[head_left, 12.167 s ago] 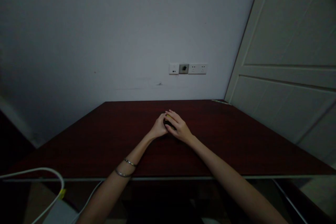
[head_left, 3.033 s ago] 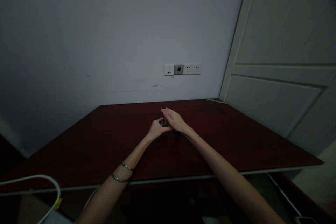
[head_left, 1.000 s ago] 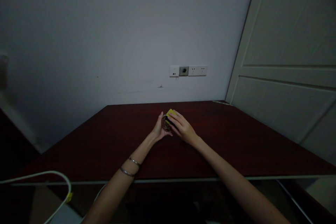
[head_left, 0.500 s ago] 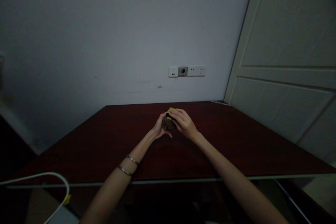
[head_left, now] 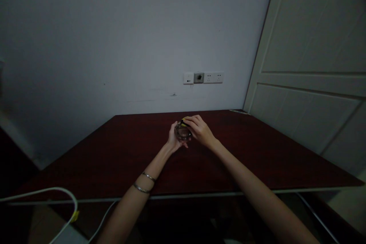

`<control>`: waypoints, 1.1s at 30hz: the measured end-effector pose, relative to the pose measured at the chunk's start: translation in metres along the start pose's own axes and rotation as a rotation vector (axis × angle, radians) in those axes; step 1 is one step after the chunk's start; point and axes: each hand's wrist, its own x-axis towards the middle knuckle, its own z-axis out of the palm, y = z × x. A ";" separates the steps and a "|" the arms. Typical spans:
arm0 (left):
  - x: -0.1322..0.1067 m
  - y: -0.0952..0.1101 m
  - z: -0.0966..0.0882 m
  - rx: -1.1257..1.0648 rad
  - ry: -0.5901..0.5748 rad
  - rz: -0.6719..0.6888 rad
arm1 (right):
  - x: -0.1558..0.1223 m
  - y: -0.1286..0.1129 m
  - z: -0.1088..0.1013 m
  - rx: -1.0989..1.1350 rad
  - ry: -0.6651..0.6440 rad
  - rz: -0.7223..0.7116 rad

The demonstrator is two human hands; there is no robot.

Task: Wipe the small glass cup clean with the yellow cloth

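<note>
Above the middle of the dark red table, my left hand is closed around a small round clear glass dish, which looks like an ashtray. Its fingers and thumb wrap the left side and underside, and the open top tilts toward me. My right hand pinches a yellow and black sponge. The sponge presses against the far rim of the dish. Fingers hide much of the sponge.
The dark red table meets a grey wall with a row of sockets. A pale panelled door borders the right side. A white cable loops over the front left edge.
The sponge has shifted slightly along the rim, and more of the glass dish's inside now shows. My left hand has turned a little with the dish.
</note>
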 end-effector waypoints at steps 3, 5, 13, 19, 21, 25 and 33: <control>-0.002 0.002 -0.005 -0.005 -0.029 0.044 | 0.001 -0.002 0.000 -0.005 -0.006 0.014; -0.001 0.002 -0.009 -0.015 -0.023 0.066 | -0.001 -0.003 0.001 -0.011 -0.019 0.025; 0.001 -0.006 -0.011 -0.038 0.032 0.041 | -0.014 -0.007 0.005 0.003 -0.014 0.078; 0.001 -0.006 -0.012 -0.169 0.183 0.053 | -0.024 -0.023 0.011 0.003 -0.007 0.100; 0.001 -0.007 -0.012 -0.179 0.207 0.046 | -0.027 -0.027 0.012 -0.003 0.011 0.113; 0.003 -0.011 -0.013 -0.197 0.236 0.029 | -0.033 -0.033 0.013 -0.013 0.027 0.124; 0.008 -0.018 -0.010 -0.297 0.211 0.145 | -0.033 -0.050 0.021 -0.060 -0.067 0.062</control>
